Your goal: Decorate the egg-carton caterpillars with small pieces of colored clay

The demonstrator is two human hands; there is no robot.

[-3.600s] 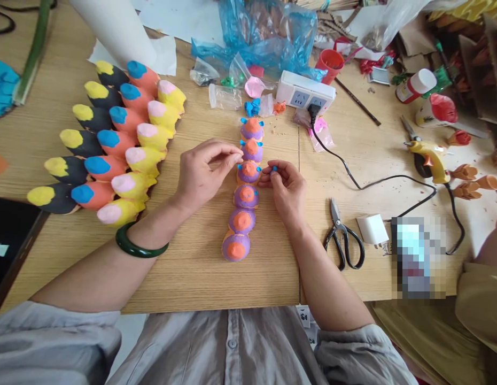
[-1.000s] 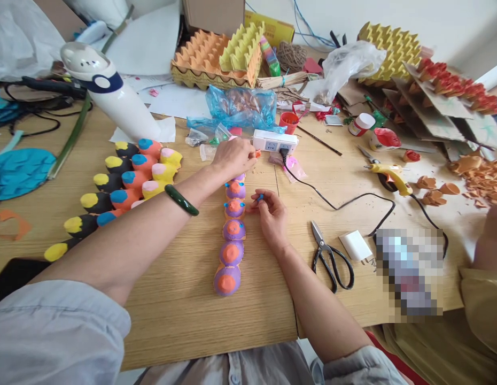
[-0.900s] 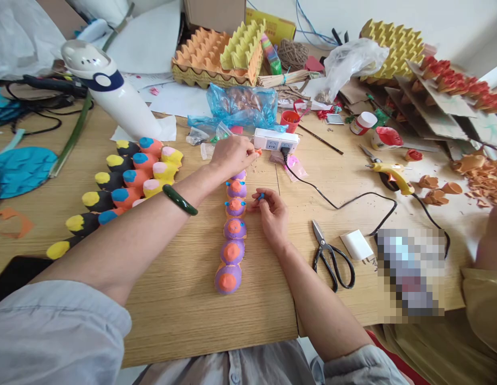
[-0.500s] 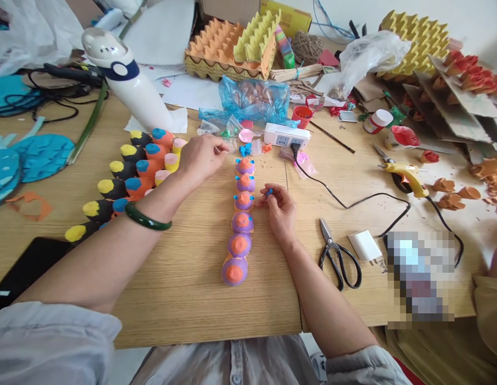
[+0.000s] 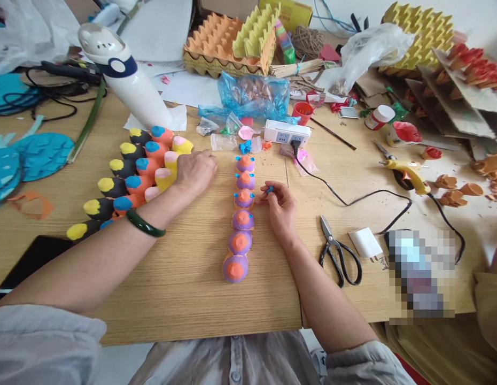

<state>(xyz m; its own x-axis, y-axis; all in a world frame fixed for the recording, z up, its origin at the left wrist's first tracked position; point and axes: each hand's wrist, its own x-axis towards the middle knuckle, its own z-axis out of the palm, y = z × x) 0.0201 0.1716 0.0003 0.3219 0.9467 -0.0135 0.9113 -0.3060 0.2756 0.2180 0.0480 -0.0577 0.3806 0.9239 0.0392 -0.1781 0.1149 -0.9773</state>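
Note:
A caterpillar-like row of purple cups with orange tops [image 5: 240,219] lies lengthwise on the wooden table [image 5: 184,278], its far cups bearing small blue bits. My right hand [image 5: 281,209] rests just right of the row and pinches a small blue bit [image 5: 269,189] between thumb and fingertips. My left hand [image 5: 195,171] lies curled on the table left of the row, touching a block of painted cones [image 5: 136,174] in black, orange and yellow. What its fingers enclose is hidden. Loose blue bits [image 5: 244,147] lie beyond the row's far end.
Black scissors [image 5: 339,252] lie right of my right hand. A yellow glue gun [image 5: 406,174] with its cable, a white power strip [image 5: 287,132], a blue plastic bag [image 5: 254,99], a red cup [image 5: 303,112] and egg trays [image 5: 232,43] crowd the far side. Another person's sleeve [image 5: 489,305] shows at right.
My left hand reached out to the small bits by the power strip, then drew back toward me and now rests curled beside the painted cones. My right hand stayed put with the blue bit.

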